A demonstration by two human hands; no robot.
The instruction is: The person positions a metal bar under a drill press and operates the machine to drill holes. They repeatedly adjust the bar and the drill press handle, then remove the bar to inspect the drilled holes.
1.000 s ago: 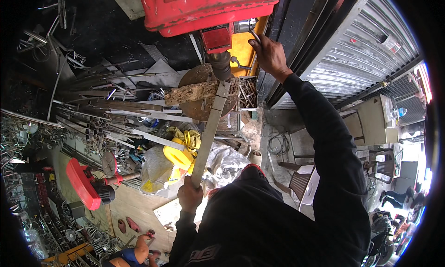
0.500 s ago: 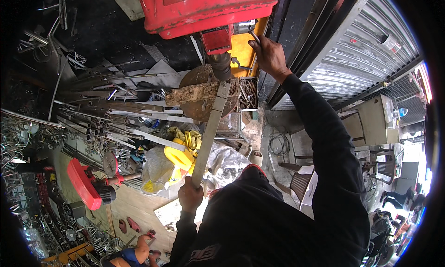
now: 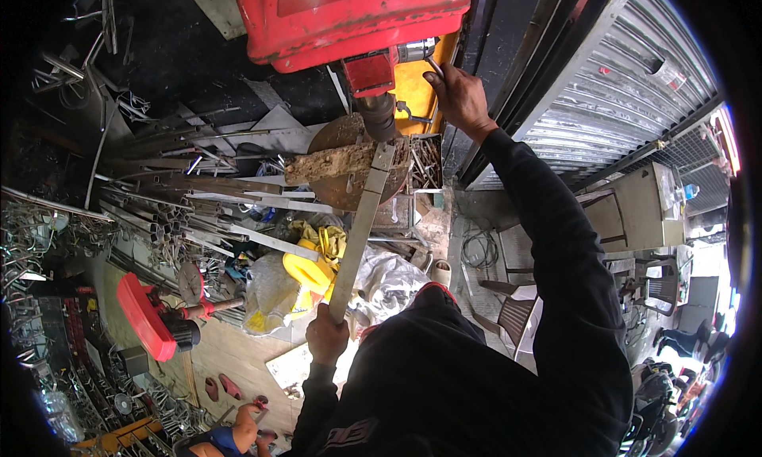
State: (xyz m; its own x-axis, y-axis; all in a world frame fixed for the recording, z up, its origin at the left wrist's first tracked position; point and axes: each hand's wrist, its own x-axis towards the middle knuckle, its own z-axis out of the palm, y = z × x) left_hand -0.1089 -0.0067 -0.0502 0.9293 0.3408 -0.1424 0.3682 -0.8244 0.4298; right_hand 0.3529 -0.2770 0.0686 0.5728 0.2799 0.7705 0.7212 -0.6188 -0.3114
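A red drill press (image 3: 357, 20) stands in front of me, its chuck end pointing down over a round rusty table (image 3: 337, 188). On that table lies a worn wooden board (image 3: 329, 165). A long flat metal bar (image 3: 362, 227) rests with its far end on the board, under the drill's chuck. My left hand (image 3: 326, 335) is closed around the bar's near end. My right hand (image 3: 463, 101) grips the feed lever (image 3: 433, 63) at the press's right side. The drill bit's tip cannot be made out.
Piled metal tubes (image 3: 171, 211) lie to the left. A yellow container (image 3: 308, 273) and plastic sheeting (image 3: 385, 282) sit below the bar. A second red machine (image 3: 147, 318) stands lower left, near another person's arm (image 3: 244, 427). A chair (image 3: 512, 320) and corrugated shutter (image 3: 603, 100) are right.
Hardly anything differs. The view has shifted slightly; both hands keep their grip on the bar and the lever.
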